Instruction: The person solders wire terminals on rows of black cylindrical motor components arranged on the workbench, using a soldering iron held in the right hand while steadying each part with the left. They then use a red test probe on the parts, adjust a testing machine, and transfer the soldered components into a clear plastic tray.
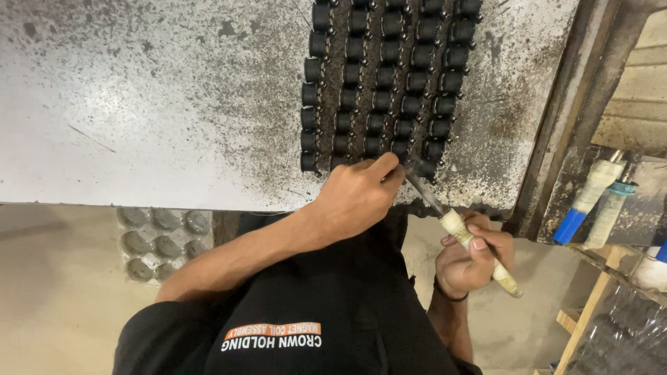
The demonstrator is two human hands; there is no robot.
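Note:
Several rows of small black spool-shaped parts (389, 76) stand on a stained grey metal table (153, 111). My left hand (358, 194) rests at the table's near edge, fingers pinched on one black part in the nearest row. My right hand (472, 257) grips a thin tool (458, 229) by its cream tape-wrapped handle. Its dark metal tip points up-left toward the part under my left fingers. Whether the tip touches the part is hidden by my fingers.
A grey moulded tray with round hollows (163, 239) lies on the floor at lower left. At right, a wooden shelf holds taped tools with blue and cream handles (590, 201). A dark metal frame edge (563, 118) borders the table's right side.

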